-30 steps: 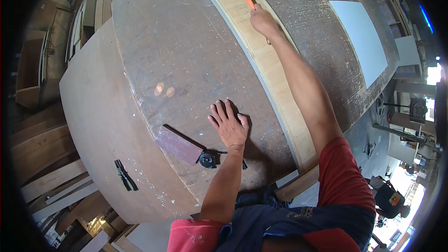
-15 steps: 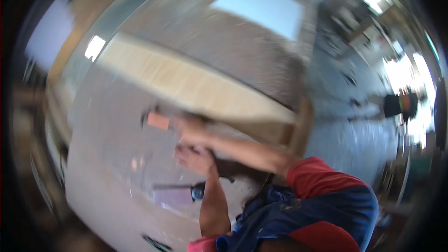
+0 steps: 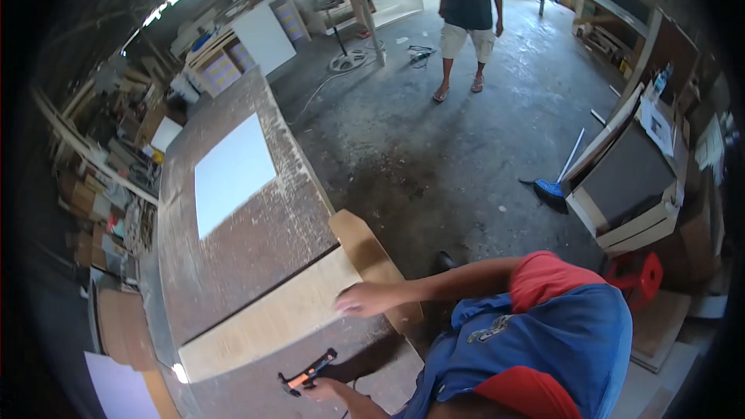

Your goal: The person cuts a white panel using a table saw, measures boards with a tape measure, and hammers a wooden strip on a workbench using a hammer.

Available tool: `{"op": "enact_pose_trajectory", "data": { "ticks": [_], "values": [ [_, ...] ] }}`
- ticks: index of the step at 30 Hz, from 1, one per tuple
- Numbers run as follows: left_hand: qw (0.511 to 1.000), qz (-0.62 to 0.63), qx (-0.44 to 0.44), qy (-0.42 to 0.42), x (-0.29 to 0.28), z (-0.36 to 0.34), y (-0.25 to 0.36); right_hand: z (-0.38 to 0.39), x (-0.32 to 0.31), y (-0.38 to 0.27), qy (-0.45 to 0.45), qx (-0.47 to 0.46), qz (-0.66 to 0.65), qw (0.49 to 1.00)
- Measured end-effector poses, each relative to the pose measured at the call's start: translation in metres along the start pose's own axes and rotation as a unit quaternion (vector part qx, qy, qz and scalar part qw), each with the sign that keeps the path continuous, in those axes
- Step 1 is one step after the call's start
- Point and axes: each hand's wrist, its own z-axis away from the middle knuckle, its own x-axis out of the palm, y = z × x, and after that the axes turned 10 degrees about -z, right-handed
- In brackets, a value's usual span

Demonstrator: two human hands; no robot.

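Note:
My left hand [image 3: 329, 389] is closed around a black-and-orange hand tool [image 3: 308, 372], held low over the near part of the workbench [image 3: 240, 396]. The tool's exact kind is unclear. My right hand [image 3: 363, 299] is over the near end of a long pale wooden board [image 3: 268, 322], with its fingers bent and slightly blurred. Whether it touches the board, I cannot tell. At that end, a wooden piece [image 3: 369, 252] crosses by the bench edge.
A white sheet [image 3: 234, 174] lies farther up the bench. On the concrete floor a person [image 3: 469, 12] in a dark shirt stands facing this way. To the right are a blue broom [image 3: 551, 190], a leaning cabinet frame [image 3: 628, 182] and a red stool [image 3: 638, 275].
The view has swung to the right and up, bringing the floor and the standing person into clearer sight. My hands have moved apart; the tool is now in my left hand.

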Motion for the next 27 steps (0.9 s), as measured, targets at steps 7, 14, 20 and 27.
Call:
{"op": "enact_pose_trajectory", "data": {
  "ticks": [7,14,20,27],
  "values": [
    [0.992,0.103,0.044,0.059,0.046,-0.007,0.134,0.253,-0.165,0.008,-0.074,0.46,0.245,0.85],
    [0.946,-0.305,-0.027,0.102,0.138,0.057,0.261,0.314,-0.256,-0.084,-0.127,0.445,0.3,0.834],
    [0.917,-0.369,-0.004,0.152,0.113,0.08,0.311,0.323,-0.281,-0.176,-0.109,0.478,0.252,0.834],
    [0.916,-0.376,0.002,0.139,0.136,0.094,0.315,0.335,-0.271,-0.148,0.013,0.394,0.128,0.91]
  ]
}}
